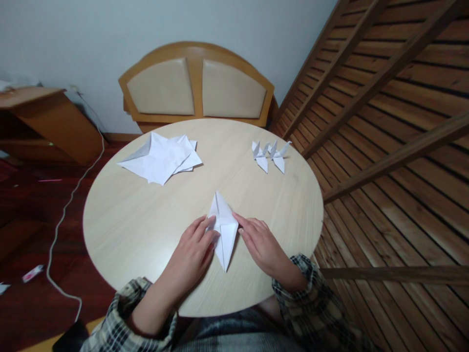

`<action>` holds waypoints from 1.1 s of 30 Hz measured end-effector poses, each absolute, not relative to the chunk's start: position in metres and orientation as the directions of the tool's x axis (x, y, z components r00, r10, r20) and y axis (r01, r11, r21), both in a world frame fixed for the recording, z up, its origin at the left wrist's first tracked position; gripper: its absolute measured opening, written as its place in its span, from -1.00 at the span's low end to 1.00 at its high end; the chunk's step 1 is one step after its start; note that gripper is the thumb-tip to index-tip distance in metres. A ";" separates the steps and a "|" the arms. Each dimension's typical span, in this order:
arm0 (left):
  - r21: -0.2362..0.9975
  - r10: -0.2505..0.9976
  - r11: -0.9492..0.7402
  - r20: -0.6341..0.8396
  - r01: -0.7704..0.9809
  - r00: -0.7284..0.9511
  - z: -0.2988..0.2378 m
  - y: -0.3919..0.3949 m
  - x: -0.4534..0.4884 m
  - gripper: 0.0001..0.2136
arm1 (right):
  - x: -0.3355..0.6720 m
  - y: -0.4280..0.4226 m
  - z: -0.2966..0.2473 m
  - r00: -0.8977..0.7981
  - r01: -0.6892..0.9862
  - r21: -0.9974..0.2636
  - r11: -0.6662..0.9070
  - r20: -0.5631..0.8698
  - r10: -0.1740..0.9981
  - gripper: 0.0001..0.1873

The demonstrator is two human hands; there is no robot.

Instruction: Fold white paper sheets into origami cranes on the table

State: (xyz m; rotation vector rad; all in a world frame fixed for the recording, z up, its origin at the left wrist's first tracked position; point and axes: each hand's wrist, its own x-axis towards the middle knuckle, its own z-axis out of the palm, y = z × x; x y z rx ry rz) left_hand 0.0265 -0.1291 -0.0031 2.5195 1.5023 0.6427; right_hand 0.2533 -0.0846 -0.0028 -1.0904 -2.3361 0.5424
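Observation:
A white sheet of paper (227, 232), folded into a long diamond, lies flat near the front of the round table. A seam runs down its lower half, and its points face away from me and toward me. My left hand (196, 244) rests over its left edge, fingers spread and lying on the paper. At the right corner, my right hand (258, 240) touches the edge with its fingertips; the fingers are stretched out, with the thumb tucked low beside them. Part of the paper's left side is hidden under my left fingers.
Two folded paper cranes (269, 155) stand at the back right of the round table (139, 230). Loose creased white sheets (157, 159) overlap at the back left. Behind the table is a padded headboard (200, 83); a slatted wooden wall (399, 146) rises close on the right.

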 end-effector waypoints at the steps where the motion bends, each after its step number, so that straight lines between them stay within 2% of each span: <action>1: 0.329 0.867 -0.491 0.281 0.807 0.412 -0.004 -0.129 0.027 -0.80 | 0.253 -0.085 -0.003 -0.546 0.583 -0.549 0.599 0.281 0.789 -0.49; 7: 0.352 0.884 -0.463 0.244 0.813 0.398 -0.007 -0.129 0.027 -0.82 | 0.253 -0.085 -0.007 -0.525 0.570 -0.570 0.592 0.301 0.796 -0.32; 15: 0.358 0.879 -0.472 0.255 0.806 0.402 -0.005 -0.129 0.027 -0.83 | 0.251 -0.084 -0.003 -0.562 0.588 -0.534 0.607 0.269 0.782 -0.58; 25: 0.348 0.881 -0.469 0.247 0.812 0.403 -0.006 -0.129 0.027 -0.82 | 0.253 -0.084 -0.008 -0.579 0.611 -0.486 0.625 0.264 0.771 -0.62; 33: 0.343 0.875 -0.479 0.260 0.808 0.408 -0.007 -0.129 0.026 -0.82 | 0.252 -0.087 -0.006 -0.617 0.652 -0.404 0.642 0.210 0.758 -0.57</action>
